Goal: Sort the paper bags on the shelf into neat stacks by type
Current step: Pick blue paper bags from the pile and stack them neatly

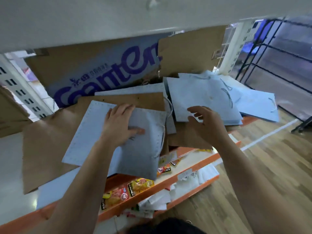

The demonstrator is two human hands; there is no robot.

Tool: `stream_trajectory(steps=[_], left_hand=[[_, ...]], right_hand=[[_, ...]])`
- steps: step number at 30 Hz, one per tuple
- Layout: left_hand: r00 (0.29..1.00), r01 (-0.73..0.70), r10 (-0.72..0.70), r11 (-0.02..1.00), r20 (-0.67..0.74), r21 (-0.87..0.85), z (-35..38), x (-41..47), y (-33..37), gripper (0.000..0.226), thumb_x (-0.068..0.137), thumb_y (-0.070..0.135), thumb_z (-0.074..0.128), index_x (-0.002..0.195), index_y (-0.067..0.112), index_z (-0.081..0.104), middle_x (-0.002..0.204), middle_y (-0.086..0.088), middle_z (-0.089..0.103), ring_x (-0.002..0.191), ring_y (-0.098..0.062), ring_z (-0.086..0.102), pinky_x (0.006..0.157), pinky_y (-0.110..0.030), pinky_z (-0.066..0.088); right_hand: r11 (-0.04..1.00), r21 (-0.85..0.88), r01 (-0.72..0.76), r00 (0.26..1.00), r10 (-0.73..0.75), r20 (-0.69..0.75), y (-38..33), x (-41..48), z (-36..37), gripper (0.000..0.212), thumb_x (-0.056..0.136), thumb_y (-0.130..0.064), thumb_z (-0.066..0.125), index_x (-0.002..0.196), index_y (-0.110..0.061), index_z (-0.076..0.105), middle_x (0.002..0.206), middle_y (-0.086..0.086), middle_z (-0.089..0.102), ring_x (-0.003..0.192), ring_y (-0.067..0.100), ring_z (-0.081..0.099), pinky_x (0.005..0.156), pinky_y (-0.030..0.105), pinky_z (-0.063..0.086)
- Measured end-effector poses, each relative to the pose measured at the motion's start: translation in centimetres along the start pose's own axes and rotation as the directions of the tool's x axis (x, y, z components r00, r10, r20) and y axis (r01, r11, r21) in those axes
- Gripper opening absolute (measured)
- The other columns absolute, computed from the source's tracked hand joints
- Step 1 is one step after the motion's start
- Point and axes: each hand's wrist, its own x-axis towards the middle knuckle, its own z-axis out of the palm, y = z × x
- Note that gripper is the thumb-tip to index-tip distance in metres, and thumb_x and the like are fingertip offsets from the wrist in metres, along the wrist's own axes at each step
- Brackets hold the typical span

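A grey-white paper bag with a dotted border [94, 132] lies flat on a large brown paper bag [45, 149] on the shelf. My left hand [119, 125] presses flat on the grey-white bag, fingers straight. Behind it lies a brown bag with two punched holes [140, 100]. To the right, several light blue paper bags with cord handles [202, 97] lie in a loose, fanned pile. My right hand [204, 122] hovers at the near edge of that pile, fingers loosely curled, holding nothing.
A cardboard box with purple lettering [104, 73] stands at the back of the shelf. The orange shelf edge [194, 168] runs below, with snack packets [126, 191] on lower shelves. A black wire rack [273, 53] stands at the right over wooden flooring.
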Motion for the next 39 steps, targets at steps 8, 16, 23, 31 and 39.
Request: stream_trajectory(steps=[8, 16, 23, 31, 39], left_hand=[[0.949, 0.313, -0.305, 0.942, -0.084, 0.121, -0.6, 0.4, 4.3, 0.093, 0.057, 0.075, 0.069, 0.124, 0.014, 0.048, 0.129, -0.009, 0.045, 0.123, -0.031, 0.037, 0.102, -0.044, 0.025], [0.799, 0.520, -0.526, 0.848, -0.291, -0.105, -0.5, -1.0, 5.4, 0.074, 0.079, 0.068, 0.049, 0.106, 0.000, 0.050, 0.111, -0.017, 0.051, 0.097, -0.041, 0.054, 0.083, -0.047, 0.040], [0.616, 0.619, -0.712, 0.702, -0.336, -0.353, -0.9, -0.8, 5.6, 0.072, 0.090, 0.057, 0.042, 0.115, -0.011, 0.047, 0.124, -0.030, 0.047, 0.106, -0.045, 0.050, 0.081, -0.045, 0.040], [0.610, 0.643, -0.773, 0.610, -0.171, -0.463, 0.4, -1.3, 4.3, 0.048, 0.093, 0.042, 0.051, 0.064, 0.003, 0.050, 0.080, -0.016, 0.056, 0.094, -0.033, 0.050, 0.072, -0.035, 0.038], [0.640, 0.573, -0.761, 0.565, -0.106, -0.594, -0.6, -1.8, 2.7, 0.044, 0.092, 0.038, 0.058, 0.067, 0.003, 0.048, 0.065, -0.009, 0.045, 0.063, -0.025, 0.042, 0.056, -0.033, 0.029]], right_hand=[[0.992, 0.057, 0.115, 0.988, -0.120, 0.093, 6.0, 3.2, -2.6, 0.025, 0.089, -0.015, 0.066, 0.114, -0.015, 0.068, 0.107, 0.003, 0.067, 0.084, 0.012, 0.056, 0.074, 0.020, 0.040], [0.993, 0.058, 0.107, 0.976, -0.116, 0.186, 8.9, 4.8, -3.4, 0.034, 0.082, -0.021, 0.075, 0.114, -0.014, 0.068, 0.107, 0.005, 0.064, 0.087, 0.016, 0.055, 0.079, 0.033, 0.048], [0.964, -0.093, 0.250, 0.905, -0.198, 0.377, 9.1, 5.1, -3.2, 0.070, 0.066, -0.040, 0.085, 0.129, -0.021, 0.060, 0.132, 0.004, 0.053, 0.124, 0.028, 0.039, 0.101, 0.036, 0.034], [0.905, -0.099, 0.413, 0.879, -0.367, 0.304, 9.8, 5.2, -2.3, 0.031, 0.075, -0.029, 0.074, 0.102, -0.013, 0.075, 0.110, 0.010, 0.071, 0.092, 0.035, 0.063, 0.083, 0.035, 0.045], [0.899, -0.108, 0.425, 0.905, -0.424, 0.031, 8.8, 3.8, -1.8, 0.011, 0.088, -0.011, 0.065, 0.093, -0.010, 0.074, 0.100, 0.006, 0.073, 0.076, 0.029, 0.071, 0.060, 0.041, 0.058]])
